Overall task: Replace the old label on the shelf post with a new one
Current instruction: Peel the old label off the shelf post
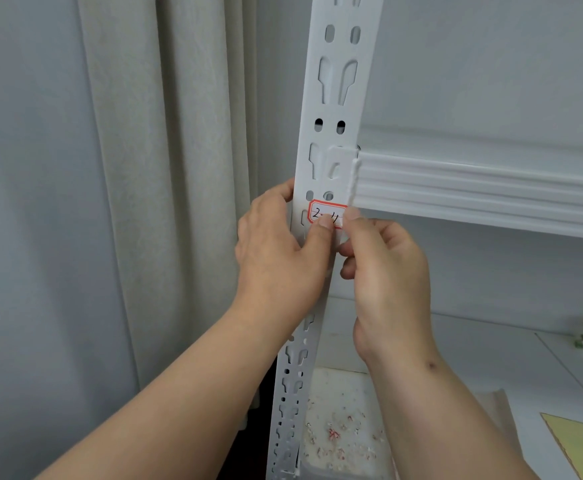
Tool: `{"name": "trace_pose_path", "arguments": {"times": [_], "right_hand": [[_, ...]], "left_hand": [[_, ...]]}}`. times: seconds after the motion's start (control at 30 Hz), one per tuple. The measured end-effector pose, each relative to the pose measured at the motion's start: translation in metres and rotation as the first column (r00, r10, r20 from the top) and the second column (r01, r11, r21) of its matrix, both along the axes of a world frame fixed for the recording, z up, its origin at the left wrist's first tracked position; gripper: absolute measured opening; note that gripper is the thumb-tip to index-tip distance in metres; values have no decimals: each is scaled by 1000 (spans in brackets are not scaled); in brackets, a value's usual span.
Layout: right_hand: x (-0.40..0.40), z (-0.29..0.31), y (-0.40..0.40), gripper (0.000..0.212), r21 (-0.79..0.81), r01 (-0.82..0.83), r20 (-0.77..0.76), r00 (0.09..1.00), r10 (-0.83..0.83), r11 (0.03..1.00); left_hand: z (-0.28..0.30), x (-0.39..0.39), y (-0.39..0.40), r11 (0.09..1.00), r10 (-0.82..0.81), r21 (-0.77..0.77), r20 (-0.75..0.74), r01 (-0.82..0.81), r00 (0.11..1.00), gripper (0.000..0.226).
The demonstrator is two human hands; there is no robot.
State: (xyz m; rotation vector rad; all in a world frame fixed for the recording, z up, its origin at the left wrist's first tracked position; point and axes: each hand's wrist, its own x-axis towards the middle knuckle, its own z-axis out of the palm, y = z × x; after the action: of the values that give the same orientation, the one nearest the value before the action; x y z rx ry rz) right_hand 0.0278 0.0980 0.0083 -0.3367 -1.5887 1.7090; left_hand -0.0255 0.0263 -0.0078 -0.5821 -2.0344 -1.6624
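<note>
Label [327,213]: white with a red border, handwritten "2-4" partly legible, lower edge covered by fingers; stuck on the shelf post just below the beam joint.
Shelf post [338,98]: white slotted steel upright.
Left hand [281,249]: wrapped round the post, thumb pressing the label's lower edge.
Right hand [385,268]: fingers curled, fingertips at the label's lower right corner; a pinch cannot be confirmed.
Shelf beam [484,192]: white, ribbed, right of the post.
Curtain [165,168]: beige, behind.
</note>
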Motion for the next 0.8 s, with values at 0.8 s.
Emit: {"name": "trace_pose_path", "arguments": {"times": [0.8], "right_hand": [[-5, 0, -2, 18, 285, 190, -53, 982, -183, 940]], "left_hand": [[2, 0, 1, 1000, 28, 0, -2, -28, 1000, 57]]}}
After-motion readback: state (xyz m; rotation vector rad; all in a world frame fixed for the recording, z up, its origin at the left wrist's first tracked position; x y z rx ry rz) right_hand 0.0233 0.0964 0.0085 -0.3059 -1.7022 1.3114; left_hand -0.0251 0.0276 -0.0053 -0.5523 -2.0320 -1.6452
